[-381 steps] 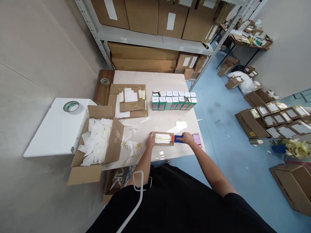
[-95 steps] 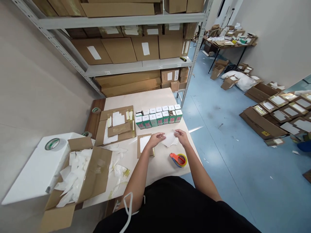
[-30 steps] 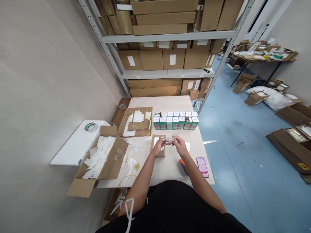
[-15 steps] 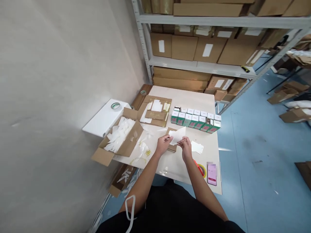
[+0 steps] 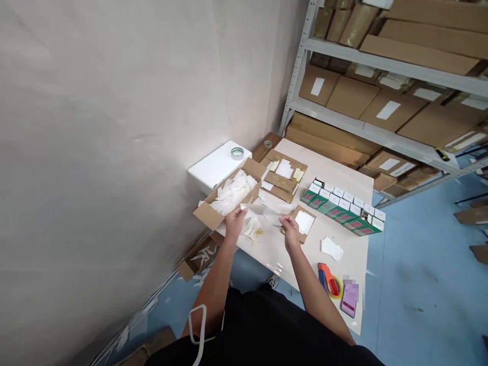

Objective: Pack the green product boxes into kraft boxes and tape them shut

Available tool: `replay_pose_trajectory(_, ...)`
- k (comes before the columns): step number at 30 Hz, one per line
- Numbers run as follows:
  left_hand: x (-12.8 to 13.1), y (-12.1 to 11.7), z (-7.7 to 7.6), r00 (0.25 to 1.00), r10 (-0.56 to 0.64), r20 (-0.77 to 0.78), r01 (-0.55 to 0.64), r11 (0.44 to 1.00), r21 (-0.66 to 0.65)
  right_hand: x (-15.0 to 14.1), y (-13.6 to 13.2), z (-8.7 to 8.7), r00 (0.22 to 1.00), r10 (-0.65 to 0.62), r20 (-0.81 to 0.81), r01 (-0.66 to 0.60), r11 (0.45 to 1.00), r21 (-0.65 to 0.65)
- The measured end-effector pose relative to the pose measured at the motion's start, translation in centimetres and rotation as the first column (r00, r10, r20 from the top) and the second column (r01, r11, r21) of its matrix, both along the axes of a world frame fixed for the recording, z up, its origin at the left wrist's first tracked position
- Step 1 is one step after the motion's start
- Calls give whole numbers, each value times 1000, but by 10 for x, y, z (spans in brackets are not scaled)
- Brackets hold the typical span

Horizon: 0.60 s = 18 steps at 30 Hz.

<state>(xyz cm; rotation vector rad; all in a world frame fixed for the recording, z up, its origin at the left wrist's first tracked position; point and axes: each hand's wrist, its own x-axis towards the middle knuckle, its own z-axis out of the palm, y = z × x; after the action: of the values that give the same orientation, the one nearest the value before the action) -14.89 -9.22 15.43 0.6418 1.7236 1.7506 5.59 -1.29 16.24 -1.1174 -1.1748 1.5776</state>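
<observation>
Thin white strip (image 5: 253, 208), blurred by motion, spans the space between our two hands near the centre of the frame, above the pale table (image 5: 272, 249). Our left hand (image 5: 235, 222) has its thumb and fingers closed in a pinch on the left end; our right hand (image 5: 290, 229) appears to pinch the other end, its fingertips drawn together, though the blur hides the exact contact. We judge that gripping opposite ends spreads the strip and leaves its middle uncovered. Our left hand is near an open carton (image 5: 208, 216) filled with white scraps (image 5: 232, 193), whose raised flaps seem to leave its mouth accessible. Just beside our right hand lies a small cardboard piece (image 5: 300, 210), its white label (image 5: 304, 222) facing up, perhaps to be easily seen. Right of centre, green-and-white boxes (image 5: 343, 206) stand in two close rows, probably to save space. Loose white cards (image 5: 331, 249) lie within reach below them. Towards the lower right, an orange-and-blue tape dispenser (image 5: 324, 277) and a phone (image 5: 348, 301) rest by the table's edge, near our right forearm, likely for easy reach, with the phone's lit screen upward.
</observation>
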Motion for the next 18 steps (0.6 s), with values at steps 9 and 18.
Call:
replay_pose_trajectory(9, -115, -112, -17, 876, 477, -72, -475, 879, 39, -111, -56, -13, 958, 277, 69, -274, 960, -50)
replay_pose_trajectory(18, -174, -241, -43, 797, 596, -96, -602, 797, -48, -250, -167, -89, 762, 630, 150, -587, 770, -249)
